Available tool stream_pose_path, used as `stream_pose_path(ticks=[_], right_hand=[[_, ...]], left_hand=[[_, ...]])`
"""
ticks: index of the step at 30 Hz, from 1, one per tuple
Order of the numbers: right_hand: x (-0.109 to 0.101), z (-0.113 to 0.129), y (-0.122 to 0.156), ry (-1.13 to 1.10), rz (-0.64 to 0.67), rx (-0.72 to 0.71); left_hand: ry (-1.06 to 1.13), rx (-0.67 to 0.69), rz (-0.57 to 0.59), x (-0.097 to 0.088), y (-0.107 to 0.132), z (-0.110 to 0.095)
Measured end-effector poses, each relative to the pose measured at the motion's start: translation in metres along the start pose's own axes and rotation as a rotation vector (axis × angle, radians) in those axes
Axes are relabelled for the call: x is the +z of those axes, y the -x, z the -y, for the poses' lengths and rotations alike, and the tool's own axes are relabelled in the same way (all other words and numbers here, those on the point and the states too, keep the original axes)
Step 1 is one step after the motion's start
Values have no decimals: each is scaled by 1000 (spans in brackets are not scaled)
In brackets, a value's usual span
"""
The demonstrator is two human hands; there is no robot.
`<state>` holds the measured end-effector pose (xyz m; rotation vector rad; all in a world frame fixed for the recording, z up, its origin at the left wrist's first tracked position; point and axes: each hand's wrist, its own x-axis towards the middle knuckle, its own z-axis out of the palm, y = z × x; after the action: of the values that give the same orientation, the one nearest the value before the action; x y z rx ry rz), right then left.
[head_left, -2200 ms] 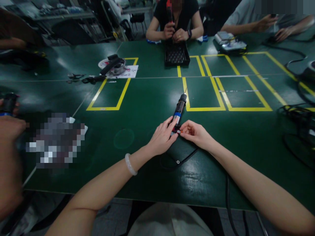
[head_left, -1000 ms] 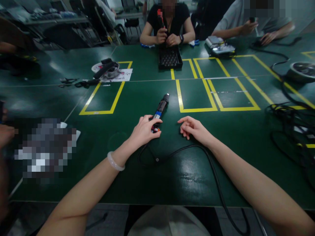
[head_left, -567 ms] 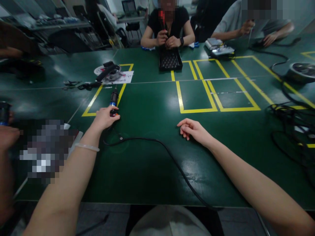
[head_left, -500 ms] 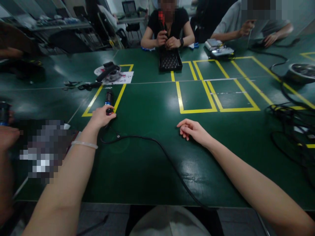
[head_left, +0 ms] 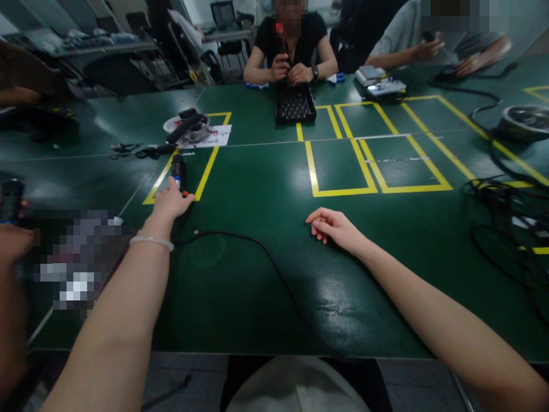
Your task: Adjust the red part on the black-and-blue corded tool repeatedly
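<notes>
My left hand (head_left: 169,200) is around the near end of a black cylindrical tool with a blue band (head_left: 178,169), its index finger along the left side and its thumb on the right. A bit of orange shows near the thumb. The tool lies inside a yellow tape outline (head_left: 207,174) on the green table; my hand hides part of it. From under that hand a black cable (head_left: 257,243) runs over the tabletop to the near edge. Resting on the table, my right hand (head_left: 328,224) holds nothing, with its fingers loosely curled and slightly apart.
Beyond the tool lie a device with a black handle (head_left: 186,127) and a paper (head_left: 219,136). Across the table, a person (head_left: 291,46) sits behind a black tray (head_left: 295,106). Tangled cables (head_left: 501,200) lie at right. At left, another person's hand (head_left: 15,240) is beside a similar tool.
My left hand has moved a little left and forward, taking the black tool further inside the tape outline. The cable has shifted left with it. My right hand stays nearly still.
</notes>
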<state>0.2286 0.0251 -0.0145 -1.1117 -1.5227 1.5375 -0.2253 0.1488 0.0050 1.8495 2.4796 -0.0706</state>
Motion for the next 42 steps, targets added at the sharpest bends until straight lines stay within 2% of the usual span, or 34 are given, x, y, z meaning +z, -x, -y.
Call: stream_pose_path(ticks=[6, 12, 14, 17, 23, 26, 29, 32, 35, 38, 42], right_hand=[[1, 0, 0, 19, 8, -2], [4, 0, -1, 27, -16, 3], [5, 0, -2, 25, -31, 6], [6, -1, -4, 9, -47, 6], [2, -3, -3, 15, -44, -33], [1, 0, 0, 74, -16, -49], [2, 2, 2, 146, 28, -65], [4, 2, 4, 215, 34, -120], [6, 4, 7, 310, 56, -181], [9, 7, 10, 465, 106, -219], [14, 9, 12, 684, 92, -305]], left_hand=[[-80, -21, -38, -10, 18, -14], [-128, -5, -139, -5, 57, -41], [-135, 27, -175, -4, 77, -56], [-129, 113, -163, -4, 112, -86], [-100, 373, -200, -2, 180, -152], [-29, 486, -183, 2, 201, -182], [99, 599, -152, 4, 211, -201], [216, 712, -72, 1, 213, -207], [286, 789, 32, 0, 210, -201], [357, 836, 84, 6, 205, -192], [486, 843, 136, 19, 201, -184]])
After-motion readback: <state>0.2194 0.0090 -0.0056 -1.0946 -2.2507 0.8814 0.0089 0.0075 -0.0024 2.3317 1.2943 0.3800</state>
